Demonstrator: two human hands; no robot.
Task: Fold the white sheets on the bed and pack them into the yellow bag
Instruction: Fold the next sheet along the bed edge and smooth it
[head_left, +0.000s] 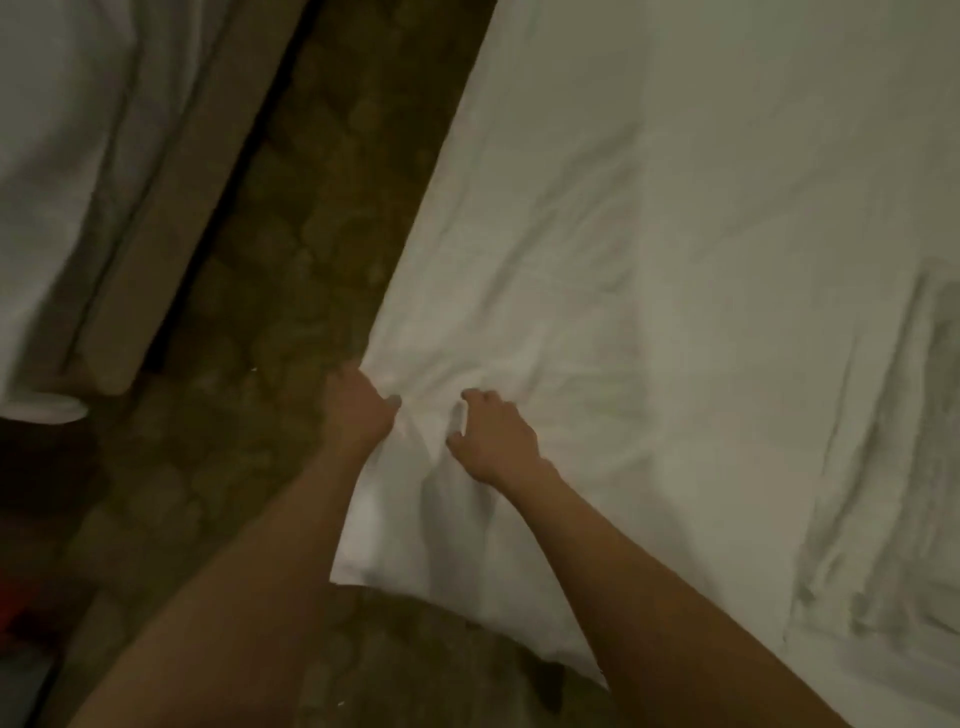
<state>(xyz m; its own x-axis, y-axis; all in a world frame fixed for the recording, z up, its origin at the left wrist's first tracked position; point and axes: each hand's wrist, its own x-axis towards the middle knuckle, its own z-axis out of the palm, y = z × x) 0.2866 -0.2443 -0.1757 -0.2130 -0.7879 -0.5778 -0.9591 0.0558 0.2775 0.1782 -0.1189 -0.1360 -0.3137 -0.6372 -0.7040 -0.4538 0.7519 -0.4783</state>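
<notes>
**Both hands on the sheet's edge**

The bed (727, 156) fills the right side of my view, running from the top down to the lower right corner. Across it lies the white sheet (597, 286), wrinkled and spread out, its near corner hanging off the bed's edge over the floor. Further right, close to the frame's edge, there is a more crumpled patch of white cloth (893, 467) — whether it belongs to the same sheet or is a second one, I cannot tell in this blur.

The floor (291, 234) is a dark patterned carpet, a strip between the bed and what stands on the left. There, in the upper left, hangs pale cloth (67, 156), with a beige upright band beside it; too soft in focus to name more exactly.

My two bare forearms come in from the bottom and meet at the sheet's left edge. My left hand (358, 410) sits right at that edge, where the cloth meets the carpet, fingers curled around a bunch of the fabric. My right hand (493, 441) lies just beside it, a little further in on the bed — fingers bent and pinching a raised fold of the sheet. Between the hands the cloth is gathered into a small ridge, and creases fan out from it across the bed.
</notes>
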